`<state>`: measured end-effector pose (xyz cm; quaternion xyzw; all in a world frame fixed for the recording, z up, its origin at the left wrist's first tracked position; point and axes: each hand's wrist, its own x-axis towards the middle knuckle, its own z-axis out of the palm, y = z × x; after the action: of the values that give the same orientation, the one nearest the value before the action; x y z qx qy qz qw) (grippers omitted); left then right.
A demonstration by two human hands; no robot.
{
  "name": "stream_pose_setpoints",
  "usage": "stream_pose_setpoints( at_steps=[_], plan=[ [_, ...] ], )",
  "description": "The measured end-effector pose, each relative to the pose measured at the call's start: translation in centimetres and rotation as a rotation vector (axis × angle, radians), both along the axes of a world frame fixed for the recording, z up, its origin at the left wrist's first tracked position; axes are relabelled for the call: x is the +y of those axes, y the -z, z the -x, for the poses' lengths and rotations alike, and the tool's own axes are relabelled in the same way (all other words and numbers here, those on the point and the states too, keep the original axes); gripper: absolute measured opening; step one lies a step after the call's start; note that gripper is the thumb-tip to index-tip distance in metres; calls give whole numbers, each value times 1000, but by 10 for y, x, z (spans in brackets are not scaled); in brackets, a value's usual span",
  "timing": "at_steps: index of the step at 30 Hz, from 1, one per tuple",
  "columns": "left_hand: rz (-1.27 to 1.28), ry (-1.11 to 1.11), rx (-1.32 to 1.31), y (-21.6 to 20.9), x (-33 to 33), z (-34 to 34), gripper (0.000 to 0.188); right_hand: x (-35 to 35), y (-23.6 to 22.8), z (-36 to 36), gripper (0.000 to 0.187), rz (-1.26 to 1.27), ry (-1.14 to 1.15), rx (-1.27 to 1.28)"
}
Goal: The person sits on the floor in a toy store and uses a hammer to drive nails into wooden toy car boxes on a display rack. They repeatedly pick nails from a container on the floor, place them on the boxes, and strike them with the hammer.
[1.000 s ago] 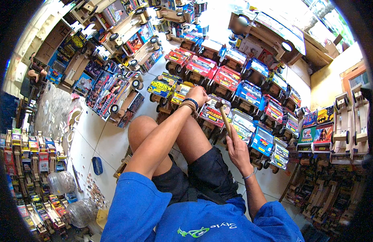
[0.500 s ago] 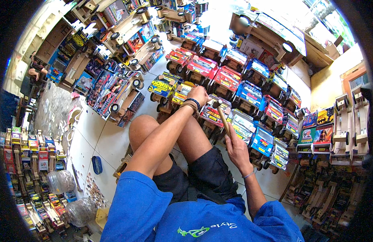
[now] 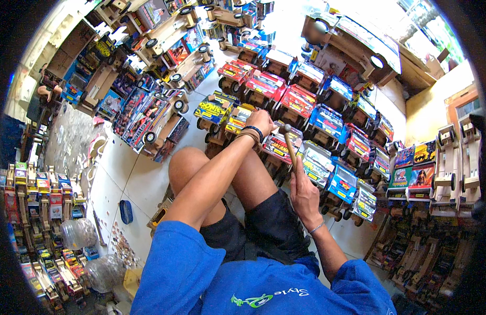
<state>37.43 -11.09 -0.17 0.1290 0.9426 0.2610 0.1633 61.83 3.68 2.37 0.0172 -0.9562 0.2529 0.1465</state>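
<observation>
Head view: clamping right hand (image 3: 305,195) round hammer (image 3: 291,149), holding its metal end near left hand (image 3: 261,123), by red toy truck (image 3: 281,148), not managing to tell left grip; maybe risking whacking that hand by swinging off-line

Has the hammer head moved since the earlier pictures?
Yes: the hammer head sits slightly higher in view, closer to the red toy truck beyond it.
</observation>
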Motion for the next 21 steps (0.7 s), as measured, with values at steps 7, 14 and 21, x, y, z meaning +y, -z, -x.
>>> stream_pose_setpoints(
  at_steps=[7,14,21],
  plan=[
    [-6,0,-21,-1,1,0,22,3,3,-1,69,-60,-26,-50],
    [-3,-15,-14,1,1,0,20,7,7,0,68,-64,-36,-10],
    [8,42,81,-10,0,-7,23,18,-3,-2,64,62,25,-28]
  ],
)
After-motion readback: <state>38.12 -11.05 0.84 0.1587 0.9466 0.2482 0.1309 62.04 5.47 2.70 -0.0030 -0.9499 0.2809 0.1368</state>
